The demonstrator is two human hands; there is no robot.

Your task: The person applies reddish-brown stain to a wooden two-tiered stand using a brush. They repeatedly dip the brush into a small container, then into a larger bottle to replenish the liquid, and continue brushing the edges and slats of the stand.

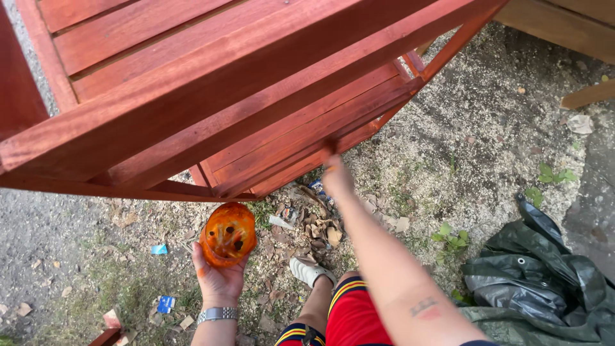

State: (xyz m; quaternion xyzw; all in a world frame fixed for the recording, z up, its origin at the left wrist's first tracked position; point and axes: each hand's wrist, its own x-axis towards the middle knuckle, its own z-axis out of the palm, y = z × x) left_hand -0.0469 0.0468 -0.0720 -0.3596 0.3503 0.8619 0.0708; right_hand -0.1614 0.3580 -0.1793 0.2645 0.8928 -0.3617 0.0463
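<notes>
Under a red-stained slatted wooden frame (pixel 224 83), on littered ground — two bare hands at work.

The left hand (pixel 218 272) cups a small round container (pixel 228 234) from below, its grip closed around the base; the container is smeared orange-red inside and out, with dark spots showing in it, and what else it holds I cannot tell. The right hand (pixel 337 176) reaches up to the lower slats of the frame — its grip is drawn together at the wood, though whatever it pinches is hidden. Small blue scraps of packaging (pixel 160 248) lie on the ground to the left of the container, and a crumpled dark plastic sheet (pixel 538 269) lies at right.
</notes>
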